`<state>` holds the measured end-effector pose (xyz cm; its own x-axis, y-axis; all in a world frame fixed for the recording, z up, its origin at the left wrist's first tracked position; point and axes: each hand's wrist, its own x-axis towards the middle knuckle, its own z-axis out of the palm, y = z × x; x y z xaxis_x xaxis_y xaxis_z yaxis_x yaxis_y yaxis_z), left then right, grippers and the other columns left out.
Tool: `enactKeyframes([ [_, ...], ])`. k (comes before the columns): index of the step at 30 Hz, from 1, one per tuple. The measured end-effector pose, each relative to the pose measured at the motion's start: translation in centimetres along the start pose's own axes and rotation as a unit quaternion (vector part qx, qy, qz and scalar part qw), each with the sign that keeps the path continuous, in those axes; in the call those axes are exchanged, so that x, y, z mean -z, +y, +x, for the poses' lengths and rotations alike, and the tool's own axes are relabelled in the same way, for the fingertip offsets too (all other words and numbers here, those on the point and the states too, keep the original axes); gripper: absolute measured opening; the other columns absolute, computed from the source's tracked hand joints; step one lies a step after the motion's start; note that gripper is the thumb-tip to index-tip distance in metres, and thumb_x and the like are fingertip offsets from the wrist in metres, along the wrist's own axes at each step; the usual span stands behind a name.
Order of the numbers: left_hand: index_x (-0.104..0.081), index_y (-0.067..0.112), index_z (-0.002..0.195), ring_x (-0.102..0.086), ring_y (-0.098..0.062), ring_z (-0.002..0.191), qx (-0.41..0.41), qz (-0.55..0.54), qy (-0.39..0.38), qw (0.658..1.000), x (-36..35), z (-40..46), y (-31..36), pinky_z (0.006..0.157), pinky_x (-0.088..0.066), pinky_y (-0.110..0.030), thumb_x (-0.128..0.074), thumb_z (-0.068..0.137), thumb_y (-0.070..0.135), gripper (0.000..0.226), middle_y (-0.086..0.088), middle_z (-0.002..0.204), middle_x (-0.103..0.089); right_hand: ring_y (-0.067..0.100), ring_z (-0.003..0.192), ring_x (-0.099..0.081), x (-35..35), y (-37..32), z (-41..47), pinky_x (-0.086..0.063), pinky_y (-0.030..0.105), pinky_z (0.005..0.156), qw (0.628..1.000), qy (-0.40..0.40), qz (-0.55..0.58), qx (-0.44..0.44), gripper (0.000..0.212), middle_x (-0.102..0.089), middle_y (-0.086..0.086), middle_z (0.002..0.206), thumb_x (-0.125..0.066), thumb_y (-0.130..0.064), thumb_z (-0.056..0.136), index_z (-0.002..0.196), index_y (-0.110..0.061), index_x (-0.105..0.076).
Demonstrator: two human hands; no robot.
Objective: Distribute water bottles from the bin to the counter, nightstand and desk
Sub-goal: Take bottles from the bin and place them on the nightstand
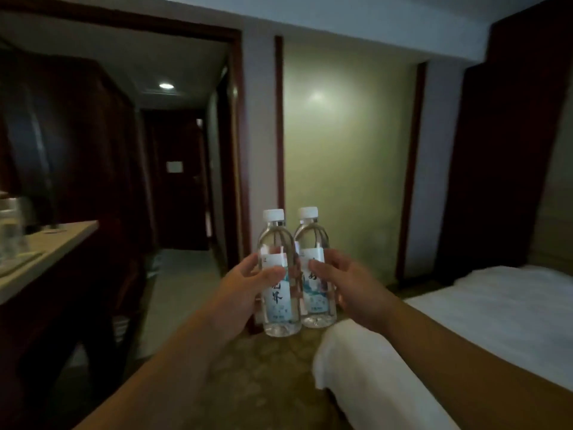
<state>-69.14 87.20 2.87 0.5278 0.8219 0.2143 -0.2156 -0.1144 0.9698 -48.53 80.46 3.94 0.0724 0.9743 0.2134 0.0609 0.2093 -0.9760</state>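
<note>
Clear plastic is what I feel in both hands, because I hold two water bottles up in front of me. My left hand (248, 282) is curled round the left bottle (278, 274), with my thumb lying across its white label. My right hand (344, 283) is curled round the right bottle (314, 268), with my fingers on its side. Both bottles stand upright and have white caps on top. They sit side by side in the air and seem to touch. Both of my bare arms reach straight out from me, and my hands are at about the same height. On my left is a pale counter (52, 243) with some glasses on it. On my right is a bed (496, 305) with white sheets. Ahead of me is a green wall (347, 150), and a dark hallway (176, 181) opens to its left.
</note>
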Motion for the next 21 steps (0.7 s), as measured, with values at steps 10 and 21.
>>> enactKeyframes([
  [10, -0.063, 0.022, 0.127, -0.068, -0.034, 0.112, 0.011, -0.049, -0.269, 0.962, -39.4, 13.6, -4.3, 0.088, -0.059, -0.051, -0.08, 0.078, 0.019, 0.052, -0.012, 0.122, -0.071, 0.017, 0.101, -0.073, 35.9, -4.9, -17.0, -0.06, 0.038, 0.087, 0.955, 0.282, -0.094, 0.003, 0.02, -0.076, 0.001, 0.108, -0.074, -0.024, 0.09, 0.109, -0.022, -0.07],
  [21, -0.065, 0.029, 0.122, -0.069, -0.026, 0.112, -0.029, -0.04, -0.459, 0.887, -75.0, 21.6, -9.7, 0.096, -0.049, -0.061, -0.077, 0.082, 0.026, 0.042, -0.005, 0.12, -0.072, 0.023, 0.101, -0.072, 64.5, -7.4, -30.4, -0.055, 0.051, 0.096, 0.854, 0.474, -0.215, -0.031, 0.032, -0.074, 0.005, 0.106, -0.072, -0.031, 0.081, 0.11, -0.019, -0.066],
])
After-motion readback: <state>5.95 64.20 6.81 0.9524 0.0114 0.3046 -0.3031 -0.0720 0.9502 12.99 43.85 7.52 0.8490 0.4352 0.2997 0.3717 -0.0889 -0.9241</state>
